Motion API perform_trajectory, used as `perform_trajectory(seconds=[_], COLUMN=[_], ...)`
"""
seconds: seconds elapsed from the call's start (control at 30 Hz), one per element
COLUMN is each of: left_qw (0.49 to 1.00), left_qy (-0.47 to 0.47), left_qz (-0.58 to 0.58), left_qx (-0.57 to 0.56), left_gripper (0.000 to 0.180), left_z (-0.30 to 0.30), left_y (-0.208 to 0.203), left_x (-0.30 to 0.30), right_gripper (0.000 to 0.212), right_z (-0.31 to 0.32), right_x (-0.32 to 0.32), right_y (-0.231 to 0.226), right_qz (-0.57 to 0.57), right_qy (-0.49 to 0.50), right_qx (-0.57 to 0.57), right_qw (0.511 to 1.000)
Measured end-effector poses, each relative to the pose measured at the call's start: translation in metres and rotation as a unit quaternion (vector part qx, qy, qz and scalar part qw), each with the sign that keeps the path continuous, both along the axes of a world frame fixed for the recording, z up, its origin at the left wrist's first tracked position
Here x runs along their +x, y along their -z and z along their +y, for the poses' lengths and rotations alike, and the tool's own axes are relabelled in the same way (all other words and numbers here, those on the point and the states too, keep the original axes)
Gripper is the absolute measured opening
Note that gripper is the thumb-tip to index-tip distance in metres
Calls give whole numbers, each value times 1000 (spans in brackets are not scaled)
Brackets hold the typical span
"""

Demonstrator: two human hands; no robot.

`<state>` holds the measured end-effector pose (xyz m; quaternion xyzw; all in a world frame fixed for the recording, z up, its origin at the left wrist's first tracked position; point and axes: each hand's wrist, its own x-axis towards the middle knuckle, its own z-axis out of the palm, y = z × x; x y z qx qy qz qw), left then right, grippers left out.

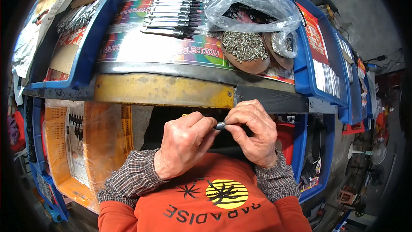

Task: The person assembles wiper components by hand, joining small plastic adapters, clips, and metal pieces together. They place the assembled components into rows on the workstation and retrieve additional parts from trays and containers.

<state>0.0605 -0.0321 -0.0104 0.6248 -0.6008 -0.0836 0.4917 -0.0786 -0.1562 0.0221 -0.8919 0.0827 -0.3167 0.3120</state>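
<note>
In front of my chest, just off the bench's front edge, both hands meet at a small dark grey part [219,126] with a shiny metal spot near its end. My left hand [184,141] is closed, its thumb and fingertips pinching this part, and the rest of it is hidden inside the fingers. From the other side, my right hand [253,131] pinches at the same end with thumb and forefinger. Whether a tiny metal piece also sits between the right fingertips is too small to tell.
On the bench lie a row of slender silver pieces with dark ends [174,6] and a heap of tiny metal fasteners [244,46], beside a clear plastic bag [257,10]. Blue bins [88,56] stand left and right [307,75]. An orange crate [64,172] sits below left.
</note>
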Motion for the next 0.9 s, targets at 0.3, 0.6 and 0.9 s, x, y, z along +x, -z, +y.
perform_trajectory(seconds=[0.3, 0.6, 0.9], left_qw=[1000, 997, 996], left_qy=[-8, -22, -23], left_qz=[-22, -79, -90], left_qx=[-6, -5, 2], left_gripper=[24, 23, 23], left_z=[3, 3, 1], left_y=[0, -2, 1], left_x=[-6, -9, -10], right_gripper=[21, 27, 30], right_z=[9, 15, 15], right_x=[-5, -9, -8], right_y=[8, 11, 11], right_qz=[-4, -8, 8], right_qy=[13, 33, 26], right_qx=[-10, -103, -156], right_qw=[1000, 994, 987])
